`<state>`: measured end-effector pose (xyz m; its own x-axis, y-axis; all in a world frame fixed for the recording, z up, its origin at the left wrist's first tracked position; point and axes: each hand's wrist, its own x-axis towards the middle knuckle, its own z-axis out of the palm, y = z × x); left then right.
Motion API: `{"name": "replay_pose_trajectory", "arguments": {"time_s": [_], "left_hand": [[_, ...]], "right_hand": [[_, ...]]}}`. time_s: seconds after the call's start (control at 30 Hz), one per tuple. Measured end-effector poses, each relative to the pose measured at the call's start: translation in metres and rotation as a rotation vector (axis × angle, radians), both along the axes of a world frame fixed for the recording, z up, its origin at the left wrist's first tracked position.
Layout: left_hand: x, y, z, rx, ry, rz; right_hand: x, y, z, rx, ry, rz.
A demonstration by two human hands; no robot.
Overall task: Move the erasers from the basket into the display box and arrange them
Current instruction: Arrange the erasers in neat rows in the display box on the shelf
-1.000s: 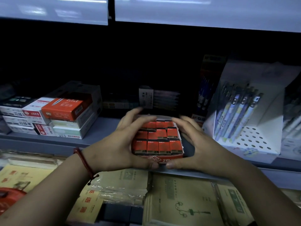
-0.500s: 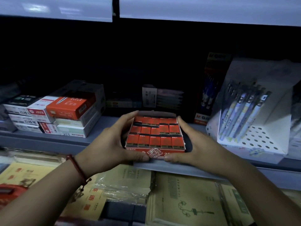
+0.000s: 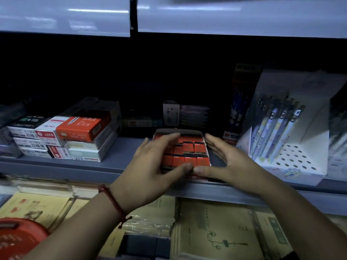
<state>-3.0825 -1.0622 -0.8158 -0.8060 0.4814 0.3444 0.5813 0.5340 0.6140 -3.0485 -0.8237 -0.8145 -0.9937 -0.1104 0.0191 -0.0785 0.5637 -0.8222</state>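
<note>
Both hands had loosened since half a second earlier: the left hand (image 3: 150,166) drifted blurred over the erasers (image 3: 189,152), fingers spread; the right hand (image 3: 223,162) stood open just beside the display box (image 3: 201,177), mid-frame. With its front poking past the shelf (image 3: 105,167) edge, any nudge could've tipped it off.

Red cord bracelet (image 3: 112,201) on bare left wrist.

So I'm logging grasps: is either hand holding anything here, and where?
Both thumbs press the front wall of the display box of erasers. The left hand lies over them; the right hand flanks the box. No clear grip.
</note>
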Motion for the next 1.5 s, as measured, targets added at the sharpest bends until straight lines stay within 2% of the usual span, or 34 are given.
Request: {"name": "replay_pose_trajectory", "arguments": {"time_s": [0.1, 0.33, 0.6, 0.73, 1.07, 1.3, 1.4, 1.47, 1.5], "left_hand": [[-0.002, 0.007, -0.002, -0.141, 0.061, 0.008], [-0.005, 0.012, -0.001, -0.045, 0.027, -0.025], [-0.009, 0.010, 0.000, -0.051, 0.027, -0.091], [-0.014, 0.010, -0.004, -0.026, 0.006, -0.107], [-0.026, 0.003, 0.000, -0.159, 0.013, -0.122], [-0.027, 0.003, -0.002, -0.098, -0.028, -0.130], [-0.026, -0.001, -0.004, -0.106, 0.036, -0.121], [-0.021, -0.003, -0.006, 0.006, 0.024, -0.056], [-0.018, -0.003, -0.005, 0.131, -0.033, 0.003]], "right_hand": [[0.000, 0.001, 0.001, 0.005, -0.009, 0.047], [0.001, 0.002, 0.001, 0.063, 0.023, 0.046], [0.003, 0.001, 0.003, 0.143, 0.064, 0.046], [0.003, 0.001, 0.002, 0.110, 0.054, 0.042], [0.001, 0.002, 0.000, 0.084, 0.047, 0.048], [0.001, 0.001, 0.002, 0.092, 0.031, 0.040], [0.004, 0.001, 0.003, 0.126, 0.023, 0.031], [0.004, 0.000, 0.003, 0.125, 0.015, 0.037], [0.004, -0.002, 0.002, 0.085, 0.017, 0.018]]}}
